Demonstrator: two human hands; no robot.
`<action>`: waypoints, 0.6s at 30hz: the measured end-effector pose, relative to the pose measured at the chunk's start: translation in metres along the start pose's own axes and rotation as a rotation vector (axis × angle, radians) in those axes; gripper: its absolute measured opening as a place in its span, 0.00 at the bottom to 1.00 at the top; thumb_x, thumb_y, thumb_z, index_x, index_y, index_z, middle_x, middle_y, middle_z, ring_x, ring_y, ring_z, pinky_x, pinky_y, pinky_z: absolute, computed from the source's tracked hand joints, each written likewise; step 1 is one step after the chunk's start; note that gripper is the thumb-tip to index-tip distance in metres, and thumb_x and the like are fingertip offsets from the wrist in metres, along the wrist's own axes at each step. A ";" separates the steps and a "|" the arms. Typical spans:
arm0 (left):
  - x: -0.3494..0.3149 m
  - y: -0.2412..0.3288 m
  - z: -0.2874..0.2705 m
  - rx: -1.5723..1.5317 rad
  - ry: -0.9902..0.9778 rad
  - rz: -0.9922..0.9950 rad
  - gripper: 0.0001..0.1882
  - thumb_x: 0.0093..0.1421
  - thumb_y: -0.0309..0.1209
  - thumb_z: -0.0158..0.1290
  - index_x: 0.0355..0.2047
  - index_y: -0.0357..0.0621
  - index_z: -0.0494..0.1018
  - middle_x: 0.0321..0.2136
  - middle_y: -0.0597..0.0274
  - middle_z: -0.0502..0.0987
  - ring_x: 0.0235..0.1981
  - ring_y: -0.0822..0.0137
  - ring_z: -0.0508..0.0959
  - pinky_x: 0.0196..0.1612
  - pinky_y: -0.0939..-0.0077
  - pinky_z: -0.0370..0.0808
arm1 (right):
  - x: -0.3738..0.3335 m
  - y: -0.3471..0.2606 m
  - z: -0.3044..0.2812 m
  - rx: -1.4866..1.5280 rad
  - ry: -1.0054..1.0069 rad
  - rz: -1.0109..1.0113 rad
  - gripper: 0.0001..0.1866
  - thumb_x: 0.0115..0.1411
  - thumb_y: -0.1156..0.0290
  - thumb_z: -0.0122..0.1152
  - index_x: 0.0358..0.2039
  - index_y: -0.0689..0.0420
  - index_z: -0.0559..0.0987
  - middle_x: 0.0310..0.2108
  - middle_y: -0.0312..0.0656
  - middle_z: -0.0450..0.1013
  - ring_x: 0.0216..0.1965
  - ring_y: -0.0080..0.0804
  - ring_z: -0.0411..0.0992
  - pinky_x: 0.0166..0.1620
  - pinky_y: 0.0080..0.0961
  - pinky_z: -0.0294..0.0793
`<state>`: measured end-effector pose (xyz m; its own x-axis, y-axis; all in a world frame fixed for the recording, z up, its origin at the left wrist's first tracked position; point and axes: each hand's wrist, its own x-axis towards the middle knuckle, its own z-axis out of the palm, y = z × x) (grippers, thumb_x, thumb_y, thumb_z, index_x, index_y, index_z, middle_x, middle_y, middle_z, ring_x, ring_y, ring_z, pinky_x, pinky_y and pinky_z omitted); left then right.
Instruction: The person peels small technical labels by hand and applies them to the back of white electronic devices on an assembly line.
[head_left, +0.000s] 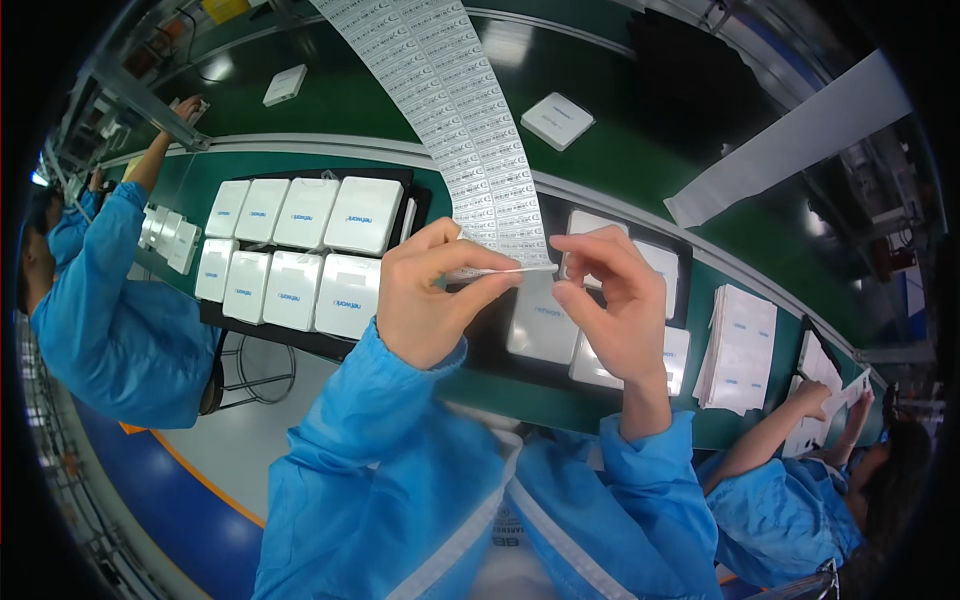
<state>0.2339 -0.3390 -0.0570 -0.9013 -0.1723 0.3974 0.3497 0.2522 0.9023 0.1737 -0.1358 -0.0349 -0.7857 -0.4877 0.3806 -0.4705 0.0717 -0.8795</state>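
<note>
A long white strip of printed labels runs down from the top to my hands. My left hand pinches its lower end between thumb and forefinger, and the bent edge there shows nearly edge-on. At the right end of that edge is my right hand, its fingers curled and the tips of thumb and forefinger apart. Whether a small label touches its fingers, I cannot make out. Below the hands lies a flat white square device with rounded corners, partly covered by them.
At left, a black tray bears two rows of white devices. More white devices lie at right, beside a stack of white sheets. Single devices sit on the green line beyond. Co-workers in blue work on both sides.
</note>
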 end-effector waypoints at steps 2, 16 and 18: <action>0.005 0.000 -0.001 0.107 -0.007 0.020 0.07 0.51 0.21 0.67 0.33 0.39 0.85 0.25 0.63 0.74 0.28 0.72 0.71 0.31 0.78 0.65 | 0.003 -0.003 -0.001 0.024 -0.015 0.027 0.18 0.53 0.83 0.68 0.46 0.62 0.83 0.36 0.39 0.75 0.36 0.24 0.69 0.41 0.21 0.70; 0.013 -0.004 -0.008 -0.121 -0.140 -0.117 0.14 0.53 0.20 0.65 0.42 0.36 0.82 0.28 0.67 0.73 0.30 0.75 0.68 0.33 0.79 0.65 | 0.010 0.007 0.001 0.019 0.051 0.102 0.05 0.56 0.81 0.66 0.35 0.64 0.83 0.33 0.39 0.76 0.31 0.21 0.68 0.37 0.19 0.68; 0.015 -0.005 -0.011 -0.031 -0.172 -0.086 0.13 0.53 0.21 0.65 0.41 0.36 0.82 0.28 0.68 0.72 0.30 0.75 0.67 0.33 0.79 0.65 | 0.012 0.004 0.002 -0.039 0.025 0.093 0.05 0.56 0.81 0.66 0.34 0.64 0.82 0.32 0.38 0.76 0.31 0.21 0.68 0.37 0.19 0.68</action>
<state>0.2218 -0.3535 -0.0540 -0.9578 -0.0257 0.2862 0.2744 0.2135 0.9376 0.1631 -0.1427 -0.0344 -0.8363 -0.4554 0.3054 -0.4103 0.1501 -0.8995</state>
